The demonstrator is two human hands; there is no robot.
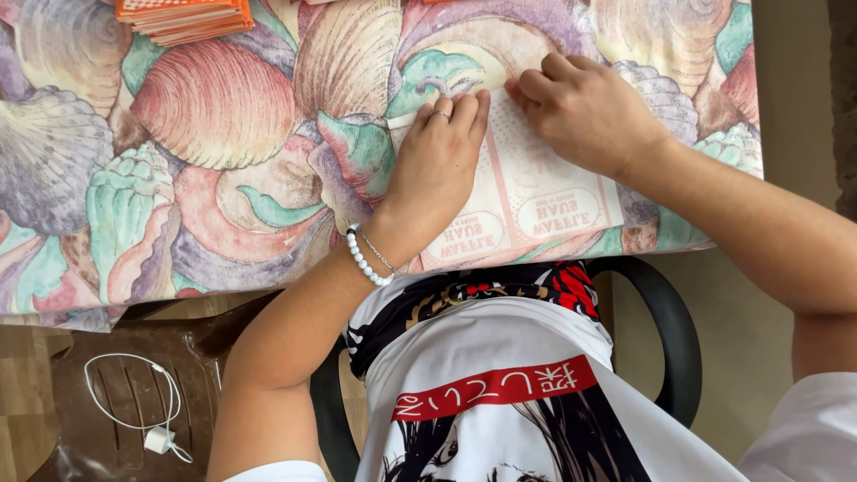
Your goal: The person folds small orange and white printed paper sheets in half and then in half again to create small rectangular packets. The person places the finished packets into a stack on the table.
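Both my hands press flat on a pale printed paper sheet [544, 192] lying on the seashell-patterned tablecloth [205, 116]. My left hand [437, 161] is palm down at its left half; my right hand [585, 112] has fingers curled at the top edge. An orange card stack [183, 18] sits far left. A white charger cable [134, 402] lies on the brown chair below.
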